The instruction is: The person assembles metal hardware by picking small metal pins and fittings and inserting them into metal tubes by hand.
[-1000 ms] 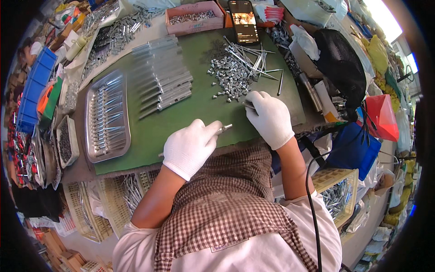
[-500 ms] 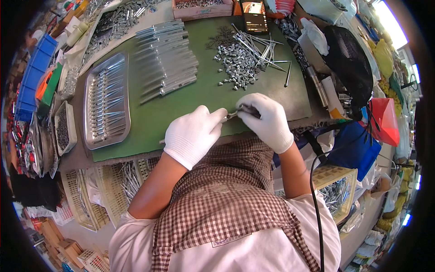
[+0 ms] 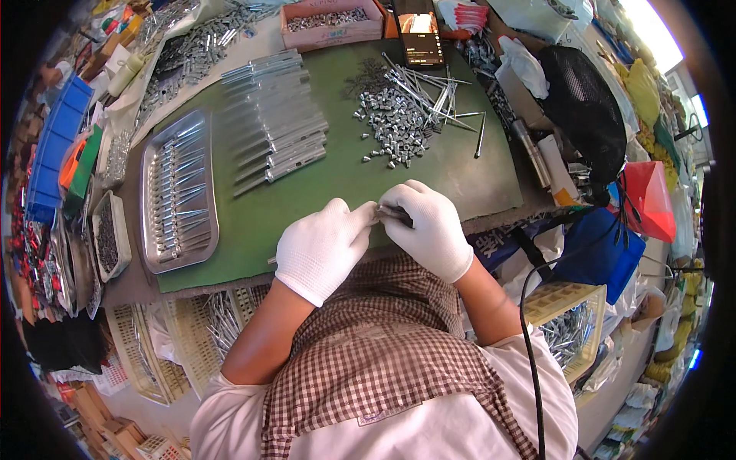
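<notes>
Both of my hands wear white gloves and meet at the near edge of a green mat (image 3: 337,176). My left hand (image 3: 323,247) and my right hand (image 3: 429,226) pinch the same thin metal rod (image 3: 389,213) between their fingertips. A short end of the rod shows by my left wrist. Farther back on the mat lie a heap of small metal sleeves (image 3: 395,126), a bundle of long thin rods (image 3: 429,86) and rows of finished metal tubes (image 3: 276,126).
A steel tray (image 3: 178,192) with metal pieces sits at the mat's left. A pink box of parts (image 3: 331,21) and a phone (image 3: 420,38) stand at the back. Blue bins (image 3: 52,146) line the left, bags and a yellow basket (image 3: 571,322) the right.
My hands were apart a second ago, the right one reaching toward the sleeve heap. They have come together near the mat's front edge, both on the rod.
</notes>
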The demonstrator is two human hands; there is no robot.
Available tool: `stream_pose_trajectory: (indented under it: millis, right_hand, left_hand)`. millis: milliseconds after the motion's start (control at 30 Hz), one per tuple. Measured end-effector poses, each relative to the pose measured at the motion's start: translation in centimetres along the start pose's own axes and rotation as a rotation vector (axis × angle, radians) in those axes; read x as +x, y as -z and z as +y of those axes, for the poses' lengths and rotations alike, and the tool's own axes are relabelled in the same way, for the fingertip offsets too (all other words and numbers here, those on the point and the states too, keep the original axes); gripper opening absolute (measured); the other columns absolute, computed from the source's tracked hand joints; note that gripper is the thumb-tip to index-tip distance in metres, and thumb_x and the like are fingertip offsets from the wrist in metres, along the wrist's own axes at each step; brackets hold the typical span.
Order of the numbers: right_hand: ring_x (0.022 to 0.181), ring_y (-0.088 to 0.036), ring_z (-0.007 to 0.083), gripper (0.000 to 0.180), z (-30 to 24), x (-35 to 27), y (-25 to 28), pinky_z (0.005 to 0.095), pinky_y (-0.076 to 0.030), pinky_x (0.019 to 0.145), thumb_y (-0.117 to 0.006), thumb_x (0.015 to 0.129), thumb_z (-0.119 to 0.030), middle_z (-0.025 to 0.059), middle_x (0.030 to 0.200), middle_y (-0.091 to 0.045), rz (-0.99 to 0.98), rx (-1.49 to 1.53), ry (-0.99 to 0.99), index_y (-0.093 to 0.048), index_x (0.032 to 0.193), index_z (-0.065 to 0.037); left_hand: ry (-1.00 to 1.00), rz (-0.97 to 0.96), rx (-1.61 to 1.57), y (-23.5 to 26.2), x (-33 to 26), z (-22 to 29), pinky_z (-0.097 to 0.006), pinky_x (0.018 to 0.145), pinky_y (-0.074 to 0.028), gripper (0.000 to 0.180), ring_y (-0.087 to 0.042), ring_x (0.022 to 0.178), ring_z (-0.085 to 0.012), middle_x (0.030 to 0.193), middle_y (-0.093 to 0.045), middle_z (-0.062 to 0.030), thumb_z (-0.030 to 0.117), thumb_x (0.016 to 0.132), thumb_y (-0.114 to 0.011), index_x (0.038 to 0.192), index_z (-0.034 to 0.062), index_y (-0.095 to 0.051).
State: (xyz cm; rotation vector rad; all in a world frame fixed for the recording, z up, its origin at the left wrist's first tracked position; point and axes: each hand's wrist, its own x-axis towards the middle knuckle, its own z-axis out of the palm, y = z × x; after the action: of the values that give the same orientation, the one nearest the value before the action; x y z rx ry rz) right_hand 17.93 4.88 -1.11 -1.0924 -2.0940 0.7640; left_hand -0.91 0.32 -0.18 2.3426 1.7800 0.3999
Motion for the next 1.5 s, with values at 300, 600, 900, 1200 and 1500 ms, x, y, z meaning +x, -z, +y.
stream_pose_trajectory:
  millis: [300, 600, 900, 1200, 1500]
  right_hand:
    - [0.080, -0.066, 0.0357, 0.014, 0.1, -0.5, -0.1, 0.0417, -0.054, 0.070, -0.070, 0.081, -0.007, 0.0126, 0.089, -0.066, 0.006, -0.037, -0.008, -0.068, 0.094, -0.008]
    - [0.053, -0.030, 0.0089, 0.043, 0.0, 2.2, -2.0, 0.0261, -0.023, 0.048, -0.043, 0.104, -0.039, -0.0011, 0.064, -0.039, 0.179, 1.352, -0.393, -0.057, 0.086, -0.002]
    - [0.049, -0.027, 0.0129, 0.056, 0.7, 2.4, -3.7, 0.0300, -0.021, 0.046, -0.040, 0.104, -0.044, -0.0005, 0.056, -0.030, 0.241, 1.485, -0.211, -0.042, 0.063, -0.006]
    - [0.050, -0.032, 0.0144, 0.063, -0.1, 1.1, -4.9, 0.0332, -0.021, 0.050, -0.041, 0.104, -0.048, 0.0034, 0.053, -0.038, 0.376, 1.080, -0.176, -0.045, 0.059, -0.005]
    - [0.048, -0.027, 0.0130, 0.054, 0.1, 2.2, -4.8, 0.0323, -0.020, 0.047, -0.038, 0.101, -0.043, -0.0003, 0.052, -0.032, 0.513, 1.300, -0.261, -0.040, 0.059, -0.009]
  left_hand:
    - [-0.067, 0.027, 0.052, -0.3, -0.3, -0.3, -0.041, 0.049, -0.054, 0.025, -0.067, 0.058, -0.0282, 0.078, -0.059, -0.0086, 0.027, 0.096, -0.062, 0.120, 0.0270, -0.068]
    - [-0.048, -0.038, 0.109, 0.5, 0.3, 0.5, -0.043, 0.050, -0.056, 0.025, -0.067, 0.057, -0.0309, 0.074, -0.059, -0.0089, 0.027, 0.096, -0.062, 0.121, 0.0258, -0.066]
    - [-0.003, -0.075, 0.078, 0.8, 0.5, 0.6, -0.043, 0.054, -0.054, 0.023, -0.065, 0.060, -0.0321, 0.078, -0.059, -0.0079, 0.031, 0.096, -0.064, 0.118, 0.0267, -0.069]
    - [-0.024, -0.072, 0.107, 1.1, 0.9, 1.4, -0.042, 0.056, -0.055, 0.015, -0.067, 0.063, -0.0310, 0.076, -0.061, -0.0078, 0.030, 0.092, -0.067, 0.095, 0.0154, -0.069]
    - [-0.025, -0.040, 0.229, -0.4, 0.5, 2.2, -0.039, 0.056, -0.058, 0.019, -0.071, 0.066, -0.0285, 0.076, -0.066, -0.0088, 0.028, 0.098, -0.061, 0.103, 0.0109, -0.065]
